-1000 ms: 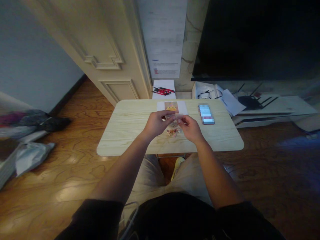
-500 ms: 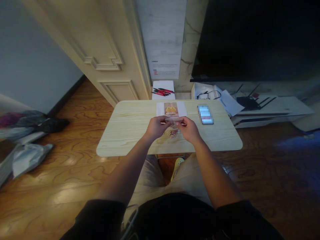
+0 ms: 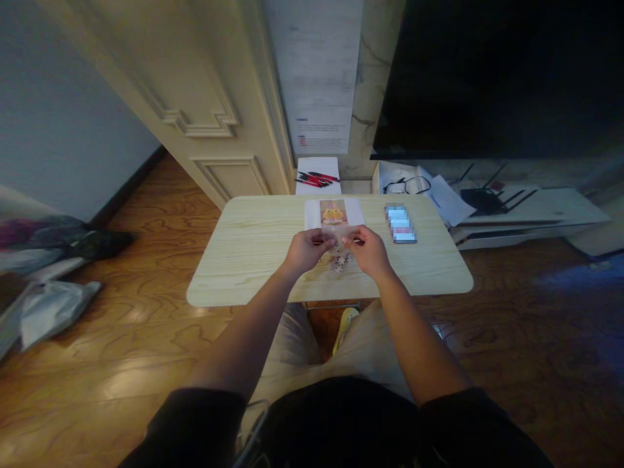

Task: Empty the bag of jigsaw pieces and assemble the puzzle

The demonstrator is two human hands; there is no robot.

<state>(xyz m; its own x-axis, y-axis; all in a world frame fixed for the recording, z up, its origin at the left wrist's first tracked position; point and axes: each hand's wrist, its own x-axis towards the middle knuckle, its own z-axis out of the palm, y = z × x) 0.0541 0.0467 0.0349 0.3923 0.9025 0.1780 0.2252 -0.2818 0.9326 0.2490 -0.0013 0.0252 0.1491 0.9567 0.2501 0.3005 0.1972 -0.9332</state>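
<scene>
So both hands are pinching a thin see-through bag (image 3: pixel 338 231) over the middle of the tabletop (image 3: pixel 244 260), left hand (image 3: pixel 305 251) on one side, right hand (image 3: pixel 369 252) on the other, probably to keep it spread. Small jigsaw-looking pieces (image 3: pixel 342 261) sit just below; can't tell if they're inside it or under it. Picture sheet (image 3: pixel 333 212) lies just beyond, maybe for easy viewing. No readable brands: wall poster's (image 3: pixel 322 97) blue and red print is too tiny, phone's (image 3: pixel 401 224) screen is pixelated.
</scene>
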